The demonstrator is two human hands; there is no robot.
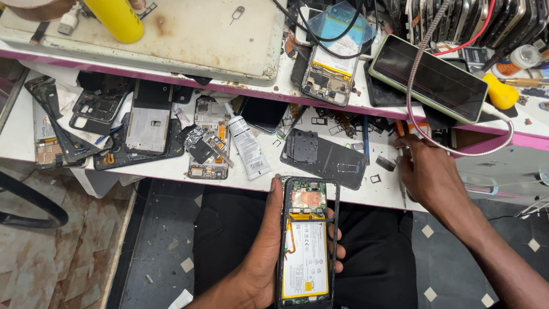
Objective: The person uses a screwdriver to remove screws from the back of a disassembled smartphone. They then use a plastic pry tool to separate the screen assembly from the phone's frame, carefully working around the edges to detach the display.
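My left hand [264,252] holds an opened phone [307,243] over my lap, its back off, showing a white battery and a green circuit board. My right hand [426,174] rests on the lower white shelf [171,169] at the right, fingers closed around a thin screwdriver [402,191] whose shaft points down past the shelf edge. A black phone back cover [323,155] lies on the shelf between the two hands.
The shelf carries several stripped phone frames [150,123], a grey glue tube [249,146] and small parts. Above, a worn white mat [189,34], a yellow bottle [117,18], an opened phone [329,71], a dark-screened phone [437,77] and a flexible metal hose [423,134].
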